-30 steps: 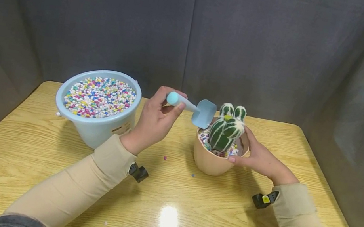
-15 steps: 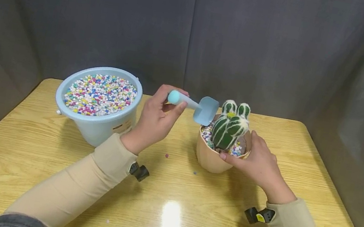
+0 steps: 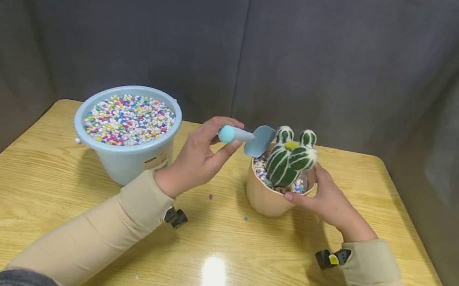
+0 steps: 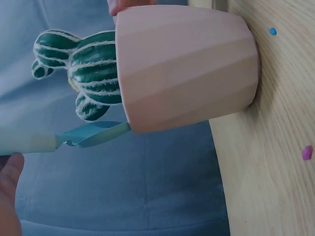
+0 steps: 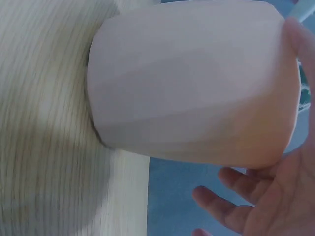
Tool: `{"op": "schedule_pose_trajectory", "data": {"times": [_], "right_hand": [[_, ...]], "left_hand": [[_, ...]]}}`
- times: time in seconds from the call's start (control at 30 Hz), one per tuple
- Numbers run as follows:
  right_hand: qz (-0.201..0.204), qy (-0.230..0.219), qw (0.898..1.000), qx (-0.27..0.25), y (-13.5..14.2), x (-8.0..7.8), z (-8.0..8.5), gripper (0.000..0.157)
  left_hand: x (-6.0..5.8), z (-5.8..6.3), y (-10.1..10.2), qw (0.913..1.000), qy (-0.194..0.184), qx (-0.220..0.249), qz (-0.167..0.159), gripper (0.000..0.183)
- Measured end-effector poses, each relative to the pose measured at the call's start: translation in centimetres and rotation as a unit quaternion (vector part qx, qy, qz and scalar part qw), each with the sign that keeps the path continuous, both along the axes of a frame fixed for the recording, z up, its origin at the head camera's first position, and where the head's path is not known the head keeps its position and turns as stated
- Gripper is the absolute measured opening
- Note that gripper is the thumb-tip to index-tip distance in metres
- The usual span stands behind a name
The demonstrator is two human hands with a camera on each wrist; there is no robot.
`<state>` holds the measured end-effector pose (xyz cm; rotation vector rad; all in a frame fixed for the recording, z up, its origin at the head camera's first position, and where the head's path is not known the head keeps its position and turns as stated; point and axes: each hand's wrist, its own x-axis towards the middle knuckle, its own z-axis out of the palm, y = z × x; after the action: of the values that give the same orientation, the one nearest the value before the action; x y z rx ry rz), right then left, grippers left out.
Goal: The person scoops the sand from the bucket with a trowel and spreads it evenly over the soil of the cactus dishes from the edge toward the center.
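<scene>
Seeing at far left a bucket (image 3: pixel 125 165), standing on the table (image 3: pixel 270 281) and filled nearly to the rim with multicoloured pebbles (image 3: pixel 130 121). Finding next the left hand (image 3: pixel 200 156), just right of the bucket, pinching the pale handle of a scoop (image 3: pixel 248 137) between thumb and fingers. Pointing the blade rightward over the left edge of the pot (image 3: pixel 267 201), beside the cactus (image 3: pixel 284 166); in the left wrist view, seeming to meet the rim with the tip, but cannot tell for sure. Noting below a loose pink pebble (image 3: pixel 211 196) and, farther right, a blue pebble (image 3: pixel 245 218) near the pot's base. Finding the pot right of centre, standing on the table, containing the green, white-striped cactus and more pebbles. Ending with the right hand (image 3: pixel 331 200), holding the pot from the right, with thumb on the near rim and fingers spread around the outside.
</scene>
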<state>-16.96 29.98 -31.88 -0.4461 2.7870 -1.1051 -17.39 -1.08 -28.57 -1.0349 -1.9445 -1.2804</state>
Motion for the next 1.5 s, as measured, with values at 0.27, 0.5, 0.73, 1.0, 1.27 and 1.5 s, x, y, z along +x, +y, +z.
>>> {"op": "schedule_pose_trajectory", "data": {"times": [0.27,0.5,0.73,1.0,1.27,1.5], "right_hand": [[-0.066,-0.005,0.998,-0.008,-1.2,2.1,0.1,0.113],[-0.097,0.042,0.994,0.031,-2.0,1.9,0.4,0.097],[-0.072,0.052,0.996,-0.006,-1.7,1.6,0.2,0.096],[-0.07,0.049,0.996,-0.009,-1.8,1.7,0.2,0.097],[-0.048,0.039,0.997,-0.051,-1.2,1.7,0.1,0.101],[-0.042,0.006,0.997,-0.056,-1.8,1.6,-0.1,0.11]], "left_hand": [[0.8,0.6,-2.6,0.9893,-0.023,0.142,0.025,0.02],[2.4,2.1,-6.8,0.9564,-0.047,0.283,0.055,0.012],[4.0,3.3,-9.5,0.9063,-0.115,0.403,0.053,0.011],[4.5,3.5,-12.7,0.846,-0.137,0.513,0.047,0.012],[5.0,3.7,-16.7,0.8091,-0.136,0.566,0.082,0.019],[5.6,3.4,-18.7,0.7892,-0.149,0.587,0.1,0.016]]}}
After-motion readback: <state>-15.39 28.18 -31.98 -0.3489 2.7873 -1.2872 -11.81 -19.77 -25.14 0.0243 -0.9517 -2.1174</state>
